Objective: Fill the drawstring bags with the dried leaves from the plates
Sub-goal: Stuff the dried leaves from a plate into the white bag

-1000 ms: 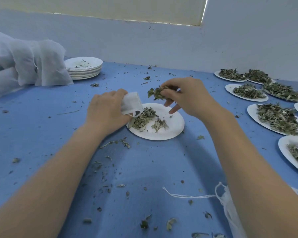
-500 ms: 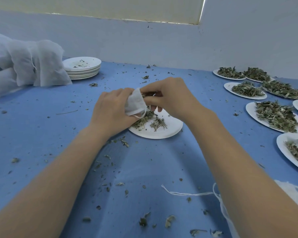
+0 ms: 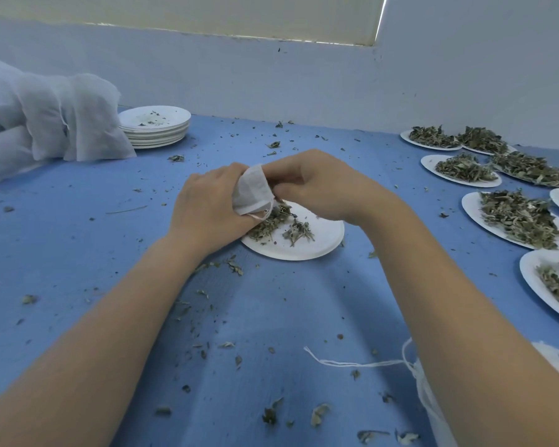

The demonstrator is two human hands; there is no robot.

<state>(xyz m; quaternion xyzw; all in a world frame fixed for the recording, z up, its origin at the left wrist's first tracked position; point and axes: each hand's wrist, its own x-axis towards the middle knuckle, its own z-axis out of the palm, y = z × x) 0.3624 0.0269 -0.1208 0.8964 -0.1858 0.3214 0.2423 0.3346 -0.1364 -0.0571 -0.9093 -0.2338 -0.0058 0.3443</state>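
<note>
Hold the small white gauze drawstring bag (image 3: 250, 191) in the left hand (image 3: 212, 208), fingers curled round its body, mouth turned toward the right hand (image 3: 317, 188). Keep the bag directly above the round white paper plate (image 3: 323, 243) so spilled pieces land back on the plate. Right-hand fingers bunched at the bag mouth, apparently pushing a pinch of leaves in; the pinch itself hidden behind the fingers, so cannot tell for certain. Press the leaves well past the hem before releasing. Avoid trapping the drawstring inside.

Two small clumps of grey-green dried leaves (image 3: 271, 222) left on the plate, just below the bag; judged near the end of this plate.

Surroundings: stack of used white plates (image 3: 157, 129) at far left, beside a heap of white gauze fabric (image 3: 46, 124). Row of heaped white plates of leaves (image 3: 517, 217) along the right edge, well apart from the hands. Loose white string (image 3: 352, 362) near the right forearm, on the crumb-strewn blue table cover (image 3: 78, 221). Nothing obstructing the reach.
</note>
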